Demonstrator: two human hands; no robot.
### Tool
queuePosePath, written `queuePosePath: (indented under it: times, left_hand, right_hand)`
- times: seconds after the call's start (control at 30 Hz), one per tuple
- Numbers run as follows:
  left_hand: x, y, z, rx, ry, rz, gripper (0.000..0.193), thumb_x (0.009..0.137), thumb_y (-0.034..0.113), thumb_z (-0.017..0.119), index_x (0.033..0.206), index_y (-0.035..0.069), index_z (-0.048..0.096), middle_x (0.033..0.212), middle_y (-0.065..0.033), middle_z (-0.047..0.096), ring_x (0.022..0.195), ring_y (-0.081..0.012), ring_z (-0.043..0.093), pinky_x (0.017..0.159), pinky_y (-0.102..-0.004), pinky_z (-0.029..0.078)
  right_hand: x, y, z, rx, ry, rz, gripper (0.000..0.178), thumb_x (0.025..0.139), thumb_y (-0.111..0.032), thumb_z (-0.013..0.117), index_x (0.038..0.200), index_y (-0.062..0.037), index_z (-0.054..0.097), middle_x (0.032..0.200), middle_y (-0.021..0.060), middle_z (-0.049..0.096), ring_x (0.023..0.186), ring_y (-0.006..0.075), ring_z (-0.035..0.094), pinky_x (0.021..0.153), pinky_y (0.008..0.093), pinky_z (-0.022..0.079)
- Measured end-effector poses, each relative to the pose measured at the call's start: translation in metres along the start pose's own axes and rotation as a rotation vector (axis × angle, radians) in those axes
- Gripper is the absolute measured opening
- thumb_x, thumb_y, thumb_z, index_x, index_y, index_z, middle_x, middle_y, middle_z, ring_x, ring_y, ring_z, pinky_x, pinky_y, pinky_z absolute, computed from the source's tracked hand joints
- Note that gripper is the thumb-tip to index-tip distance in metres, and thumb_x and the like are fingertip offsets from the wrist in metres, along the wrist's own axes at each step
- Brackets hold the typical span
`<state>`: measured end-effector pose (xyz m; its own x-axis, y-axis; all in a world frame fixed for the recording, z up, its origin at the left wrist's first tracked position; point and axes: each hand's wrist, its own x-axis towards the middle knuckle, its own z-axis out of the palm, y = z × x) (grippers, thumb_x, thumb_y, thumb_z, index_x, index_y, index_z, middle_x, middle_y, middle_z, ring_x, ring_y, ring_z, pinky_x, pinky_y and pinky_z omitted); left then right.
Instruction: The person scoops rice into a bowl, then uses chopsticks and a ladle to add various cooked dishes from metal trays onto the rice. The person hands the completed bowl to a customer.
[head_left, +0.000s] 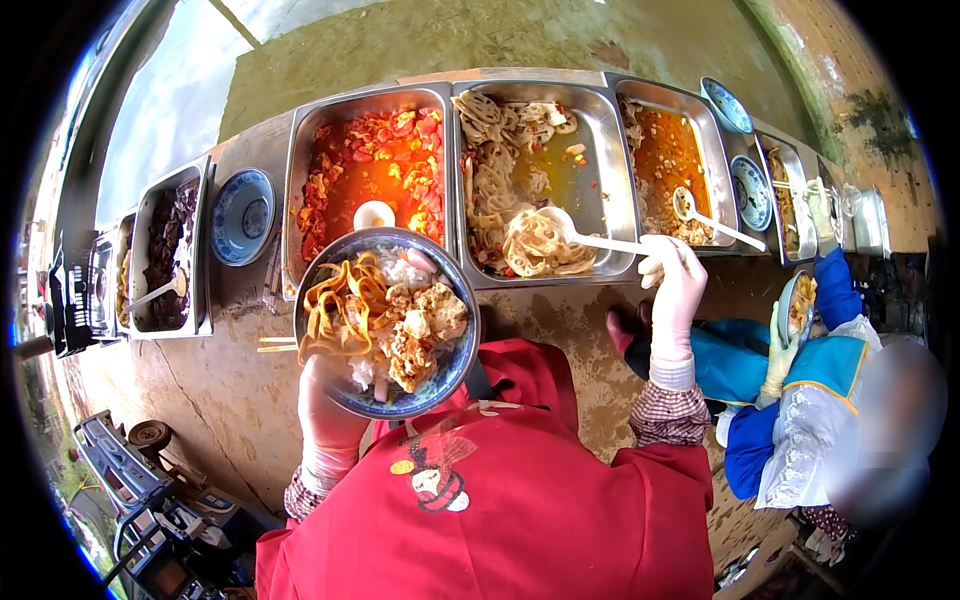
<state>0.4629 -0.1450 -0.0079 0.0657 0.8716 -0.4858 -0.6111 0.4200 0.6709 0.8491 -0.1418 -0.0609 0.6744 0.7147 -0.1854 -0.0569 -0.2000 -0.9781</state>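
So, nearest up is the left hand (330,412), clamped on the blue-patterned bowl (440,386), thumb side at the rim; whatever the fingers do underneath, I can't tell. Rice, orange-brown strips and pale yellow chunks sit in it, and chopsticks (278,344) poke out just left of that hand.

Out ahead and right of it, the right hand (675,275) has its fingers pinched together on the handle of a white spoon (610,243). The spoon's head is left of that hand, in among the pale holed slices (545,243) in the metal tray (605,150). Looks like the scooping step to me. From there, I'd say the next move calls for a level lift and a steady bowl, since those slices look slippery.

Left of the right hand and beyond the bowl is a red-and-yellow tray (375,97); ahead and right, an orange, saucy one (715,165).

Farther right of that hand, a co-worker (825,415) holds another bowl (797,305).
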Motion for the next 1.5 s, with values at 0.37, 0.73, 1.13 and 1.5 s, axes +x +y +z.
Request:
queuePosePath:
  times: [0.37,0.73,1.13,1.5]
  left_hand:
    - [-0.005,0.002,0.007,-0.053,-0.051,-0.064,0.05,0.092,0.04,0.051,0.128,0.006,0.047,0.109,-0.01,0.06,0.085,-0.0224,0.061,0.059,-0.0318,0.051]
    - [-0.008,0.0,0.013,-0.067,0.111,-0.009,0.049,0.092,0.04,0.05,0.126,0.006,0.048,0.092,-0.0075,0.06,0.075,-0.0195,0.056,0.054,-0.0311,0.048]
    - [-0.007,-0.002,0.023,-0.051,0.071,-0.009,0.048,0.092,0.041,0.049,0.123,0.004,0.049,0.085,-0.0075,0.059,0.071,-0.0207,0.055,0.055,-0.0322,0.046]
    - [-0.002,-0.012,0.033,-0.024,-0.01,-0.089,0.053,0.091,0.04,0.052,0.131,0.007,0.044,0.11,-0.0093,0.059,0.086,-0.024,0.058,0.062,-0.0358,0.048]
  right_hand:
    - [0.038,-0.015,0.062,-0.549,-0.162,-1.049,0.026,0.078,0.0,0.069,0.103,-0.0073,0.067,0.076,0.0065,0.062,0.061,0.0195,0.059,0.058,0.0299,0.048]
    - [0.087,0.011,0.124,-0.572,-0.305,-1.157,0.024,0.079,-0.005,0.069,0.103,-0.0082,0.068,0.078,0.0055,0.064,0.068,0.0191,0.061,0.062,0.0302,0.05]
    - [0.082,-0.011,0.09,-0.214,-0.348,-0.511,0.015,0.089,-0.009,0.059,0.099,-0.0018,0.069,0.078,0.0066,0.069,0.06,0.0097,0.063,0.053,0.0217,0.048]
    - [0.088,-0.014,0.054,0.124,-0.282,-0.157,0.022,0.089,-0.015,0.055,0.092,0.0021,0.068,0.07,0.006,0.065,0.054,0.0086,0.056,0.049,0.0197,0.042]
